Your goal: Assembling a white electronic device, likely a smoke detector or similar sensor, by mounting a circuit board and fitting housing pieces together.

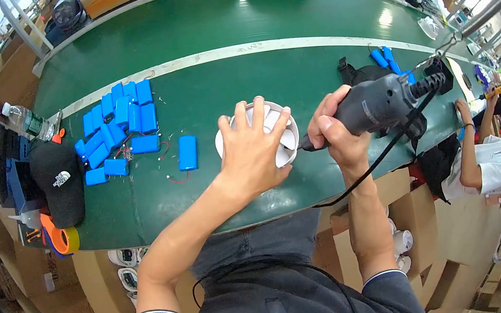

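Observation:
Against the green bench top, my left hand (244, 154) grips a round white plastic housing (290, 140), its fingers spread across the top and hooked over the rim. Part of the housing's inside shows between those fingers; the rest is covered. My right hand (343, 139) is wrapped around a black corded electric screwdriver (374, 104), held nearly level. The screwdriver's tip points left at the housing's right side, very close to it; whether they touch I cannot tell. A single blue battery pack (187, 152) with a thin red wire lies left of my left hand.
Several blue battery packs (123, 115) are heaped at the left, beside a black cap (57, 183), a plastic bottle (28, 120) and orange tape (69, 239). A black bag (363, 71) lies behind the screwdriver. At the far right a co-worker (488, 164) works along the bench.

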A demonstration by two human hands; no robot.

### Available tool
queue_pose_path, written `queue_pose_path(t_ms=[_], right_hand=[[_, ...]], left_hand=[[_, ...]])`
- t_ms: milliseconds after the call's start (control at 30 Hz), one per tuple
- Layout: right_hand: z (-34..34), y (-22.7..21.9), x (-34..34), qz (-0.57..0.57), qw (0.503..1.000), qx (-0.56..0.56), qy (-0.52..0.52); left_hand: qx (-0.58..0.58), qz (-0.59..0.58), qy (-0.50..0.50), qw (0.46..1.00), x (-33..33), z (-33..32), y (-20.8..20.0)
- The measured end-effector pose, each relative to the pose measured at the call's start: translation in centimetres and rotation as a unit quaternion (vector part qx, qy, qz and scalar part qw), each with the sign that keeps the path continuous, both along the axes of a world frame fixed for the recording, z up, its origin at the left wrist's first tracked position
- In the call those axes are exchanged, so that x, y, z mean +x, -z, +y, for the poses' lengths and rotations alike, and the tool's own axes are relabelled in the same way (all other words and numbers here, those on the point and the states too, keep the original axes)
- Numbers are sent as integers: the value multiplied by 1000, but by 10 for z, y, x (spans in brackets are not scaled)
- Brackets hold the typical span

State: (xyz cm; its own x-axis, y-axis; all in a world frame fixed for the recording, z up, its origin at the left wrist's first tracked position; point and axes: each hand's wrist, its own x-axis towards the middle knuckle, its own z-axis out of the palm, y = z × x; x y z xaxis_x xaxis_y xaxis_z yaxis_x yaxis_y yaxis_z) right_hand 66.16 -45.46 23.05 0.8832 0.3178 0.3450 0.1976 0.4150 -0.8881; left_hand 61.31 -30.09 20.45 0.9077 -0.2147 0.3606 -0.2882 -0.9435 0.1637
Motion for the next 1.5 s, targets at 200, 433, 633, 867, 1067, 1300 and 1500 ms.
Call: queue_pose_path(t_ms=[200,433,633,867,1067,1300,1500], right_hand=[[-8,0,7,5,999,29,-13],[-10,-20,-5,-65,997,15,32],[-25,-42,-14,-118,988,95,-9],[-25,-55,-25,-113,978,174,-22],[-13,-44,-48,-56,986,149,-60],[42,-15,-62,-45,992,55,-104],[46,-5,-55,-53,997,10,-57]], left_hand=[[-13,7,4,1000,0,-2,-2],[-34,76,-85,993,-9,-6,-5],[-23,-1,50,998,-7,-10,-22],[1,-20,146,989,-4,2,-22],[14,-34,-50,998,-16,89,-38],[-335,-1,-82,938,-9,111,15],[-403,30,-9,915,4,49,49]])
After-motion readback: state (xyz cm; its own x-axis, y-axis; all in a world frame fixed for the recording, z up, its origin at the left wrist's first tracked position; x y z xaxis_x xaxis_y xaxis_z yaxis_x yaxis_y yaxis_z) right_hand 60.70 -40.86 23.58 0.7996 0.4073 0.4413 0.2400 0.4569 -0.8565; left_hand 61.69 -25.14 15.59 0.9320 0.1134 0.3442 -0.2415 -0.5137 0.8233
